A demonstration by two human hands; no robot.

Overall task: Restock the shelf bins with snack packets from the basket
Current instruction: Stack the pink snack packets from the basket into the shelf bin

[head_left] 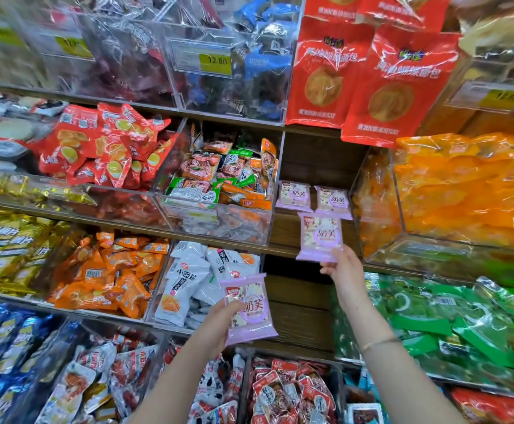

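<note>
**Two lilac packets in hand at the gap between the bins**

We are holding our right hand (343, 267) up to the wooden shelf (286, 231), pinching the raised lilac packet (320, 237) by its bottom right corner. The thumb is lying on the front of that corner and the fingers are curling under the lower edge, so nearly the whole packet is standing clear above the hand. Its top edge is reaching just below two matching packets lying flat on the shelf, the left shelf packet (294, 195) and the right shelf packet (333, 201), side by side.

Lower and nearer to us, our left hand (219, 322) is gripping the lower lilac packet (251, 310) along its left side. The thumb is pressing across the printed front, while the fingers are hiding behind the packet. It is tilting slightly, in front of the bin of white packets (188, 280).

The raised packet is sitting between the clear bin of green and orange packets (219, 228) and the bin of orange packets (381, 240). A thin bracelet (378, 342) is circling our right wrist.
</note>
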